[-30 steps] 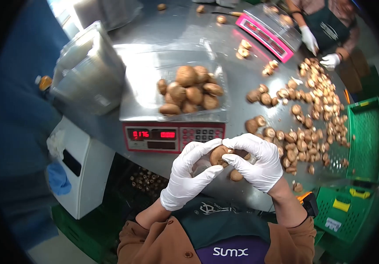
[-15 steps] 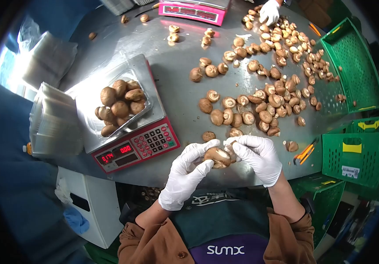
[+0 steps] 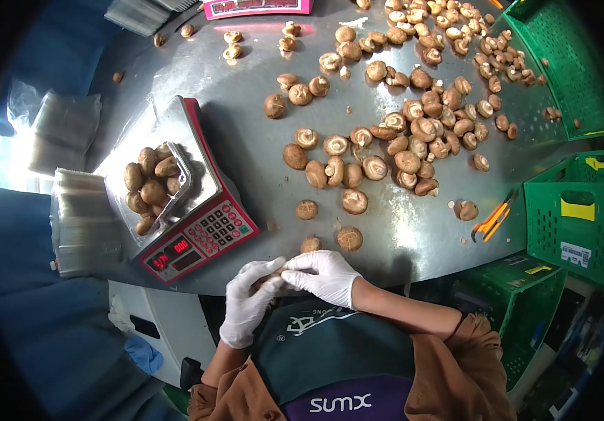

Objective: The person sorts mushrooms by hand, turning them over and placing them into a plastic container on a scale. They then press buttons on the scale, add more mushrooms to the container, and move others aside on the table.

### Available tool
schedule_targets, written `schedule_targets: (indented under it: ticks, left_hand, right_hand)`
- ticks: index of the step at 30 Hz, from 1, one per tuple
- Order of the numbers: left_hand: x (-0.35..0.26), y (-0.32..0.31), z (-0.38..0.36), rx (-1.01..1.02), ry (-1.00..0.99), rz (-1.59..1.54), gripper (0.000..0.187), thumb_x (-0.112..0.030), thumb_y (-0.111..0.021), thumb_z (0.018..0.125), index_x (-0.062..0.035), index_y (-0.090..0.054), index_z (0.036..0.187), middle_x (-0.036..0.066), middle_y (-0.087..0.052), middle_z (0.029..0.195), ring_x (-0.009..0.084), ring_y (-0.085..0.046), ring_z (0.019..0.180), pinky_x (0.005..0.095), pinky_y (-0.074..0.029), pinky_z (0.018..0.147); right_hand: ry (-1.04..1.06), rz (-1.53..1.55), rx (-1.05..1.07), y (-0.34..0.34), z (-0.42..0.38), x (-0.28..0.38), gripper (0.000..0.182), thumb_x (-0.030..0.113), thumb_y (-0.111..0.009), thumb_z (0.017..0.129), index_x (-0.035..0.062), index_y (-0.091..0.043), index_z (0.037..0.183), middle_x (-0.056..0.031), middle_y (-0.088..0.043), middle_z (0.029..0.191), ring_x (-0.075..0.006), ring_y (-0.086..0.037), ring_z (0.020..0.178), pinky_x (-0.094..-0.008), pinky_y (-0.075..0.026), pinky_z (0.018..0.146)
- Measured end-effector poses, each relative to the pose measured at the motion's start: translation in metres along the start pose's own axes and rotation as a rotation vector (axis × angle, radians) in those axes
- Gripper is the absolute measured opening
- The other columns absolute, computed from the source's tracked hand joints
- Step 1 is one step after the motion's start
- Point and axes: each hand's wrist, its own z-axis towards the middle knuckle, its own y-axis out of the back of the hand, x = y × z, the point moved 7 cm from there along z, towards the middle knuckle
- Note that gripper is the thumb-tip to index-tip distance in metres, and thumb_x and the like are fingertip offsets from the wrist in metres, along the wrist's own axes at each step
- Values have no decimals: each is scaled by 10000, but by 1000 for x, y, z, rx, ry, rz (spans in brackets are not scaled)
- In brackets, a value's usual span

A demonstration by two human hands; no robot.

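Note:
At the table's near edge my left hand, in a white glove, is closed around a mushroom, of which only a little brown shows. Touching it from the right is my right hand, also gloved, its fingers pinched together at the mushroom; their tips partly hide it. Just beyond the hands, a brown mushroom and a second cap lie on the metal table. Farther off is a large spread of loose mushrooms, some cap up, some stem up.
To the left, a pink-edged scale carries a clear tray of mushrooms. Stacked clear trays stand beside it. Orange-handled cutters lie at right, near green crates. Another scale stands at the back.
Both hands have moved left and closer to my body. Two mushrooms now show on the table near where the hands were. My view has shifted, and the other person's gloved hand is out of sight.

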Motion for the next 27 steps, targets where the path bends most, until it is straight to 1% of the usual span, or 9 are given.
schedule_targets:
  ticks: [2, 4, 6, 7, 9, 11, 14, 20, 27]
  left_hand:
    - [2, 18, -11, -47, -56, 182, 236, 33, -659, 837, -3, -698, 1067, 77, -652, 945, 153, -618, 895, 278, -487, 810]
    - [17, 40, -30, 4, 174, 472, 203, 12, -662, 837, -33, -704, 1030, 103, -669, 927, 175, -635, 846, 282, -496, 773]
    - [56, 64, -54, 228, 165, 895, 208, -138, -703, 821, -71, -716, 1018, 135, -659, 900, 303, -650, 825, 372, -511, 763]
    - [68, 73, -71, 219, 198, 1158, 199, -151, -705, 814, -61, -710, 991, 143, -650, 892, 320, -642, 842, 393, -505, 763]
    - [69, 73, -74, 248, 192, 1248, 179, -144, -698, 808, -46, -690, 958, 152, -637, 889, 340, -627, 870, 413, -498, 762]
    - [54, 58, -52, 316, 129, 895, 150, -106, -680, 813, -35, -664, 944, 156, -628, 900, 346, -614, 891, 411, -494, 758]
    - [19, 27, -11, 122, -12, 699, 124, -50, -650, 825, -26, -623, 943, 151, -612, 916, 345, -598, 891, 410, -488, 754]
    - [-71, -87, 91, -67, -623, 796, 309, -34, -693, 765, -67, -630, 1065, 119, -603, 1072, 332, -571, 996, 389, -474, 853]
    - [-50, -144, 161, 39, -568, 1053, 521, -183, -798, 671, -91, -620, 1152, 116, -480, 1289, 347, -405, 1247, 502, -347, 988]
  right_hand:
    - [3, 49, 120, -7, 4, -14, 290, 248, -648, 931, 49, -692, 1137, -95, -721, 1057, -142, -665, 936, -281, -516, 821]
    - [81, -35, 140, -4, -1, -10, 322, 288, -623, 943, 65, -682, 1166, -104, -718, 1074, -166, -671, 974, -296, -512, 853]
    - [274, -400, 71, 16, -5, -1, 296, 340, -621, 917, 78, -705, 1024, -103, -696, 1032, -281, -660, 942, -341, -506, 853]
    - [319, -423, -9, 29, -7, -4, 283, 339, -631, 908, 69, -697, 964, -103, -690, 995, -287, -657, 912, -347, -507, 826]
    - [346, -500, -176, 58, -16, 0, 275, 335, -647, 893, 62, -686, 893, -100, -679, 951, -291, -651, 855, -361, -507, 777]
    - [356, -583, -368, 94, -25, 5, 236, 302, -670, 878, 67, -680, 876, -88, -665, 925, -275, -645, 804, -367, -507, 734]
    - [308, -500, -616, 132, -33, 14, 136, 159, -709, 842, 93, -654, 949, -56, -620, 863, -193, -638, 734, -321, -509, 697]
    - [440, -1067, -737, 124, -21, 42, 523, 233, -748, 766, 121, -539, 1232, -122, -513, 1155, -314, -574, 1022, -413, -500, 840]
    - [428, -946, -768, 137, -32, 24, 488, 224, -729, 769, 93, -547, 1202, -132, -555, 1080, -335, -599, 964, -412, -514, 822]
